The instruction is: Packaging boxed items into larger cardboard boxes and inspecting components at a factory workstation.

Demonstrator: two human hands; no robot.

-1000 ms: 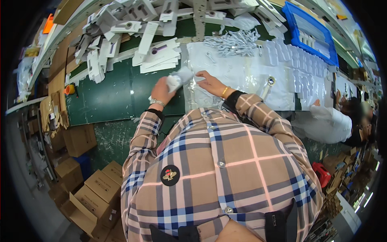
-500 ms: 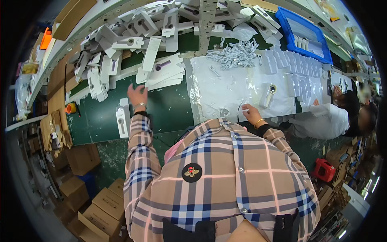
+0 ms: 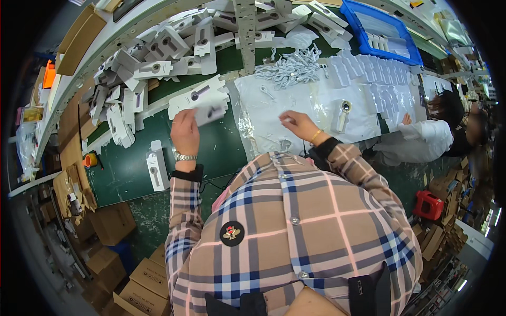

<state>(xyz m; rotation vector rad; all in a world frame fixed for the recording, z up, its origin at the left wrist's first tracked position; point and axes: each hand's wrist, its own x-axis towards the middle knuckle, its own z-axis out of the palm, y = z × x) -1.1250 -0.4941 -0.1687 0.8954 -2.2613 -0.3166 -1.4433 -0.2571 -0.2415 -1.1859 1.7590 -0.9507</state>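
My left hand [image 3: 185, 132] is closed on the near left end of a flat white carton [image 3: 212, 114], which is slightly blurred. The carton is tilted above the green table, in front of a stack of flat white cartons [image 3: 203, 95] printed with a dark handheld device. My right hand [image 3: 298, 126] hovers over the white plastic sheet, its fingers loosely bent and apart with nothing visible between them. To the left of my left hand lies a single white box [image 3: 156, 167] with its end flap up. A white handheld device with a round head [image 3: 344, 113] rests on the sheet to my right.
White boxes [image 3: 168, 45] are heaped along the back left, beside a metal post [image 3: 245, 37]. Behind the sheet lie bundled white cables [image 3: 290, 68], clear plastic trays [image 3: 387, 79] and a blue crate [image 3: 363, 31]. A co-worker [image 3: 421, 137] sits at the right. An orange tape roll [image 3: 90, 160] lies far left.
My left hand has taken a flat white carton from by the stack and holds it to the right. My right hand has moved left and away from me over the sheet. The view has shifted slightly.
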